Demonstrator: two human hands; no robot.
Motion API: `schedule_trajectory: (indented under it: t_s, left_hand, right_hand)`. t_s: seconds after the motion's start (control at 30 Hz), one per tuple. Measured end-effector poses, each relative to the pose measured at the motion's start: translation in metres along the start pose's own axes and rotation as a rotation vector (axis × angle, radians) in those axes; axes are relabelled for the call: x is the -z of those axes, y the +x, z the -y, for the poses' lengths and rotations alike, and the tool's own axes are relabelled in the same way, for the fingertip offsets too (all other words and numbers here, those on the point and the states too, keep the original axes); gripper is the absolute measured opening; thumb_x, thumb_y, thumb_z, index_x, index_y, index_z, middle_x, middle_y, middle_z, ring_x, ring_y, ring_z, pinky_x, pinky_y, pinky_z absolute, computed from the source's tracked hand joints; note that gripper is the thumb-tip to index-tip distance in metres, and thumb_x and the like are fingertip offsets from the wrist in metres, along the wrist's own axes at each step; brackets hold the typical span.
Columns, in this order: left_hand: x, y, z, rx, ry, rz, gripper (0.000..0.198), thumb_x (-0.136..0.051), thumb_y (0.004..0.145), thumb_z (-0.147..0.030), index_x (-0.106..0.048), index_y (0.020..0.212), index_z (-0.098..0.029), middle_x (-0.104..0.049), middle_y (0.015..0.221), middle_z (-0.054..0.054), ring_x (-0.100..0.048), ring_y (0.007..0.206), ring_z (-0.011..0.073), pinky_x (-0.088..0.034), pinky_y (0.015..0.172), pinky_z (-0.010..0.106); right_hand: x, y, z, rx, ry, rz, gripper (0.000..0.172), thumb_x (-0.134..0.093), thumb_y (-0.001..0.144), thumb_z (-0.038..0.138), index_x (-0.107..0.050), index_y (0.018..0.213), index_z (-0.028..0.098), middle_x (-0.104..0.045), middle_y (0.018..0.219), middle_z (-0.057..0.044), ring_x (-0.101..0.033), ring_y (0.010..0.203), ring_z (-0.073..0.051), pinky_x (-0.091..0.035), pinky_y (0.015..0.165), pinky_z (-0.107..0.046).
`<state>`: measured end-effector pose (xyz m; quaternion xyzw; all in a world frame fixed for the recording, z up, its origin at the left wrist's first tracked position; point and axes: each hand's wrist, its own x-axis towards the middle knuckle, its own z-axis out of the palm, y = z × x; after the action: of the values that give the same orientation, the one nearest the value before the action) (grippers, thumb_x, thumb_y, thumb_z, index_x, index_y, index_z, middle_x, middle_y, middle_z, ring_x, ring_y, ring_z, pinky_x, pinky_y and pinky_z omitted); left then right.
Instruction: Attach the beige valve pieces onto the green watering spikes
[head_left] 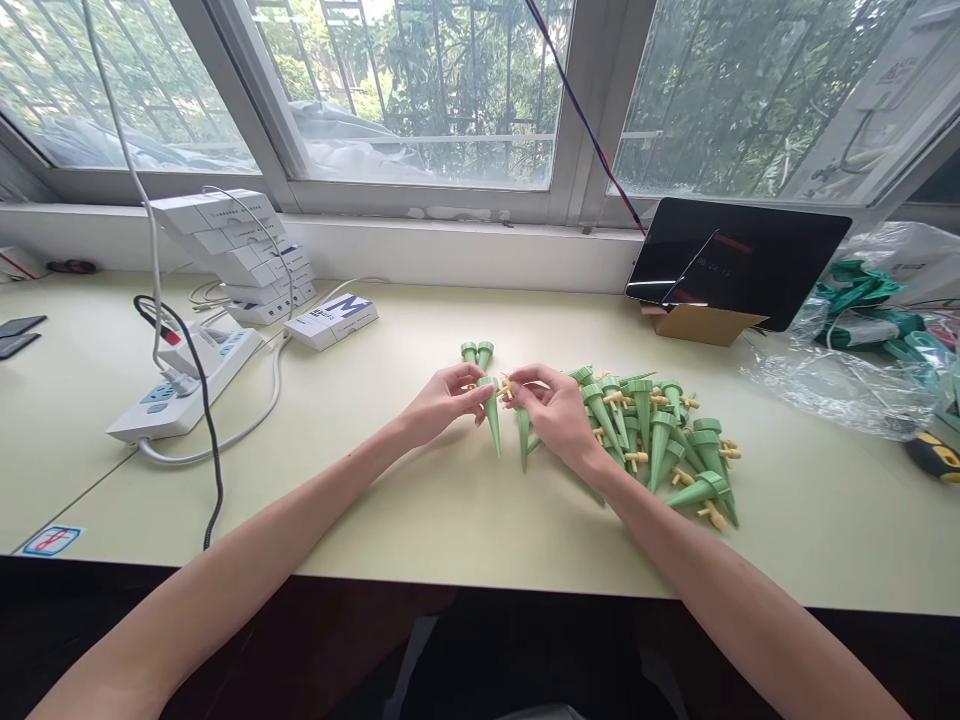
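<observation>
My left hand (pixel 442 402) pinches a green plant watering spike (pixel 491 422) near its capped top, its point slanting down to the right. Just across from it, my right hand (pixel 556 410) holds a small yellow valve (pixel 505 388) between thumb and fingers, close to the spike. Below the right fingers another green spike (pixel 523 442) points down; whether the hand touches it I cannot tell. Two capped spikes (pixel 485 352) are side by side behind the left fingertips. To the right, partly behind my right hand and forearm, lies a heap of green spikes (pixel 662 445), many with yellow valves.
On the left are a white power strip (pixel 191 385) with cables, a stack of white boxes (pixel 255 265) and a single box (pixel 334 320). A tablet (pixel 739 262) leans on a cardboard stand (pixel 697 325). Plastic bags (pixel 847 385) and a tape measure (pixel 936 455) lie at right.
</observation>
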<state>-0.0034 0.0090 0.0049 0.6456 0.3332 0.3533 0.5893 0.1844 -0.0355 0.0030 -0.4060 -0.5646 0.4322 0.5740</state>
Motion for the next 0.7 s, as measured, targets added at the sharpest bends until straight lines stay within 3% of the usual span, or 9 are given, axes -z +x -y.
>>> schedule_trajectory:
  t_s: [0.33,0.7]
  left_hand:
    - [0.0006,-0.0002,-0.0024,0.008,-0.009,0.028,0.033,-0.075,0.081,-0.044,-0.07,0.086,-0.012,-0.065,0.083,0.006,-0.058,0.066,0.0119,-0.052,0.063,0.028]
    - [-0.0007,-0.001,-0.0069,-0.016,-0.076,0.035,0.026,-0.078,0.08,-0.038,-0.071,0.079,-0.013,-0.062,0.079,0.003,-0.058,0.069,0.0117,-0.052,0.065,0.027]
  right_hand:
    - [0.0008,0.0017,0.0002,-0.004,0.042,0.021,0.025,-0.074,0.079,0.04,-0.067,0.085,0.017,-0.07,0.081,-0.004,-0.071,0.069,-0.018,-0.062,0.073,-0.035]
    - [0.0052,0.0025,0.0033,0.023,-0.086,0.063,0.017,-0.065,0.085,0.034,-0.066,0.081,0.017,-0.064,0.061,0.0,-0.063,0.05,-0.013,-0.053,0.05,-0.025]
